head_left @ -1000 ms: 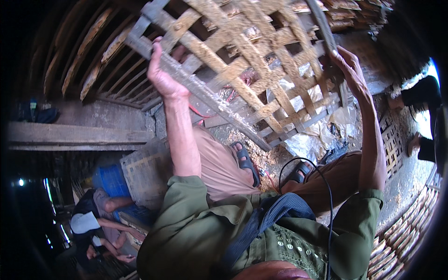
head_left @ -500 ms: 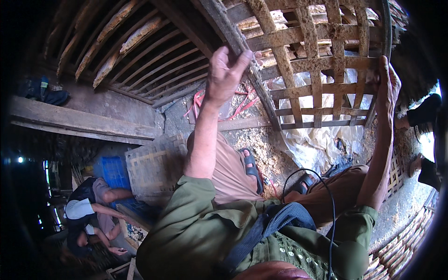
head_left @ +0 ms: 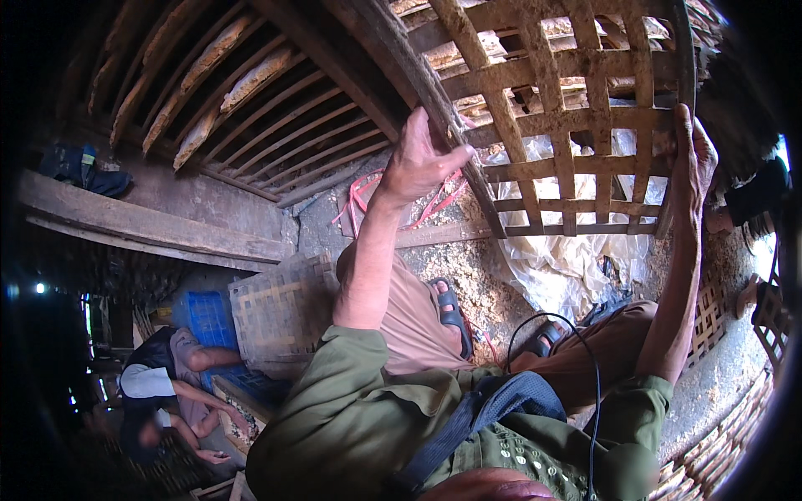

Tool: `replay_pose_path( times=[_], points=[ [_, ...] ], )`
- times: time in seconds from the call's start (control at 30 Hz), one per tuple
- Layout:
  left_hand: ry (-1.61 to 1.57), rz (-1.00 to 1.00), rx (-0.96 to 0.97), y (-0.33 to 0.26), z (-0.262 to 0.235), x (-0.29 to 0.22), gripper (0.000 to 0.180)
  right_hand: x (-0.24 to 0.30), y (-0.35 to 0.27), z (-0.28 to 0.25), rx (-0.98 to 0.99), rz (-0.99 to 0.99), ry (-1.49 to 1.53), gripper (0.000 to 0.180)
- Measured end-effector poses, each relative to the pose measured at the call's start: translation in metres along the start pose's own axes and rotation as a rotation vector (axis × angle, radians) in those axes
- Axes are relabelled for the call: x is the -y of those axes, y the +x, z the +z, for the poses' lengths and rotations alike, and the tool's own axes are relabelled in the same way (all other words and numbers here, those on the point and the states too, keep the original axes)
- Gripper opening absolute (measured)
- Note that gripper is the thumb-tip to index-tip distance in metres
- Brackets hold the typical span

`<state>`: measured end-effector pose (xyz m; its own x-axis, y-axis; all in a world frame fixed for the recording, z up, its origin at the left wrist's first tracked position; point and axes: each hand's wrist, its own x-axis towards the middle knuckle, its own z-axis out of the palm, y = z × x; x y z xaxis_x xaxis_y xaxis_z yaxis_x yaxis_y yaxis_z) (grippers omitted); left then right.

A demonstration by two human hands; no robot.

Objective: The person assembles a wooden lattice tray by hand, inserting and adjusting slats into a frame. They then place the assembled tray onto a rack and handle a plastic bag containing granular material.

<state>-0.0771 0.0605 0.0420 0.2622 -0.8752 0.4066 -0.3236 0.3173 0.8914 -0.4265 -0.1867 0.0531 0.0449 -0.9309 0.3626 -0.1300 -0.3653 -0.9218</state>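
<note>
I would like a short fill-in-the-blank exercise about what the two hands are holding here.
1. Both hands grip the rim of a woven bamboo ____ panel.
2. The left hand holds its ____ edge.
3. The right hand holds the ____ edge.
4. Below, the feet wear ____.

Missing words: lattice; left; right; sandals

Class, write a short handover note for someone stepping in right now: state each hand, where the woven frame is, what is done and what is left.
Left hand: grips the left rim of the woven bamboo lattice frame.
Right hand: clasps the frame's right edge.
Frame: held up in front of the person, over the clear plastic sheet on the ground.
Done: frame lifted, held by both sides.
Left: it has not been set down anywhere; keep both grips.
</note>
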Motion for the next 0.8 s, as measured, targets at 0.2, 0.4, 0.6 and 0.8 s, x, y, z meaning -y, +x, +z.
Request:
replay_pose_path(
  times=[0.2,0.4,0.6,0.8],
  points=[
    [-0.003,-0.017,-0.124,0.002,0.001,0.008,0.039,0.006,-0.003,0.005,-0.024,0.026,0.044,0.048],
    [0.049,-0.051,-0.193,0.001,0.005,-0.003,0.037,0.004,-0.002,0.007,-0.016,0.043,0.104,0.047],
    [-0.245,-0.060,-0.206,0.000,0.004,-0.010,0.056,0.002,-0.006,0.016,0.004,0.083,0.178,0.044],
    [-0.106,0.103,-0.090,0.000,0.010,-0.015,0.036,0.000,-0.003,0.014,-0.061,0.098,0.220,0.044]
  ],
)
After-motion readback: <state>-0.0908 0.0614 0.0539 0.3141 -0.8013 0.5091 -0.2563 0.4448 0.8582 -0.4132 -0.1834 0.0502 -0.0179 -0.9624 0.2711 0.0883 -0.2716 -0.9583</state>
